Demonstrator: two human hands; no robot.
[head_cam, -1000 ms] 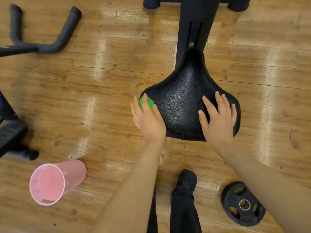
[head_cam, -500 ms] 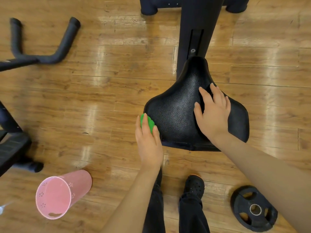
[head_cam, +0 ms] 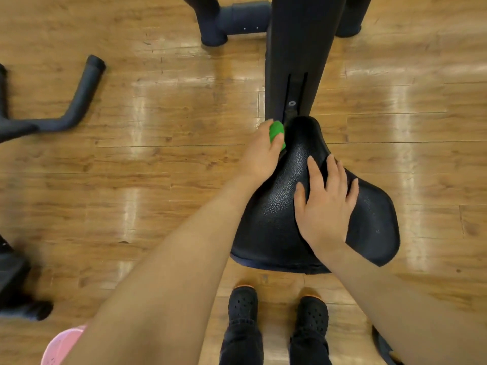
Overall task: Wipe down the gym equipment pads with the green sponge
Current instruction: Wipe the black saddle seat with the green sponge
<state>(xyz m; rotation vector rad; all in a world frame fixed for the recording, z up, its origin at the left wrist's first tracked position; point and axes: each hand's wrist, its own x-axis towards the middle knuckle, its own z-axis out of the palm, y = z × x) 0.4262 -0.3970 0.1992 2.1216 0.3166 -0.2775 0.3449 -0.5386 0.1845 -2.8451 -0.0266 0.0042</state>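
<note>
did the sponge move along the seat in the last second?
Yes. The left hand carried the green sponge from the seat's wide rear left edge up to its narrow nose, beside the post.

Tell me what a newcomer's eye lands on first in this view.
First, the bright green sponge, gripped by the left hand against the narrow nose of the black textured bike saddle at centre. Next, the right hand lying flat with spread fingers on the saddle's top. A pink perforated bin peeks in at the bottom left.
</note>
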